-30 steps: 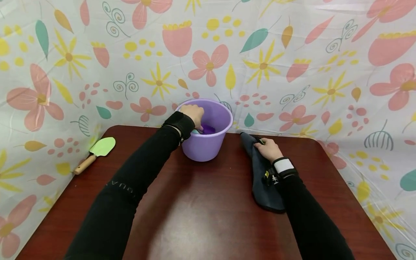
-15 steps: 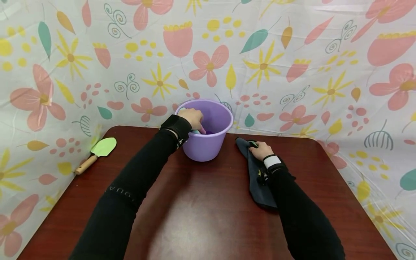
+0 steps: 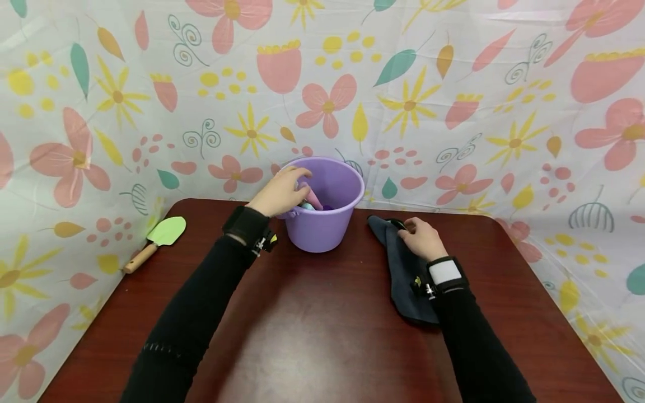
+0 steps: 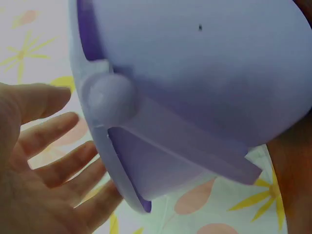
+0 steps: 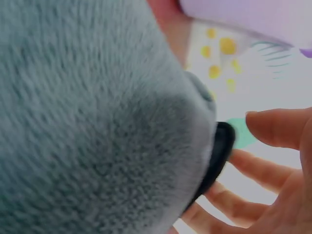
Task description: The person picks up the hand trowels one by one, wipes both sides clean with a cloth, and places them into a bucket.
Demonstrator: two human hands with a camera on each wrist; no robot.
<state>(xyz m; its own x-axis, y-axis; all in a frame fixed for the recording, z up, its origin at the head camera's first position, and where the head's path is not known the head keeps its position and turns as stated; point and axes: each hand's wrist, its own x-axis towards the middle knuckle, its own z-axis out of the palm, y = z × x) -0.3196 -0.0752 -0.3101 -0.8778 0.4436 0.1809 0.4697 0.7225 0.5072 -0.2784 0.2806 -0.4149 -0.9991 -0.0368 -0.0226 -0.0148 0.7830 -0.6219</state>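
Observation:
A purple bucket [image 3: 322, 232] stands at the back of the table. My left hand [image 3: 282, 193] hovers at its left rim, fingers loosely spread, holding nothing. Inside the bucket lie a pink object [image 3: 313, 198] and a teal one [image 3: 307, 207], partly hidden by the wall. The left wrist view shows the bucket's side and its handle [image 4: 185, 141] beyond my spread fingers. To the right lies a folded, dark blue-grey fuzzy fabric item [image 3: 405, 280] with a black edge [image 5: 222, 151]. My right hand [image 3: 422, 239] is at that edge, fingertips against it and thumb standing apart.
A trowel with a light green blade [image 3: 168, 230] and wooden handle lies at the table's left edge. Behind and beside the brown table [image 3: 322, 336] hangs a white sheet [image 3: 453, 78] printed with flowers, close behind the bucket.
My left hand has come out of the bucket toward its left rim, leaving the pink object inside. The fabric item shifted slightly left, and my right hand has loosened its hold on it.

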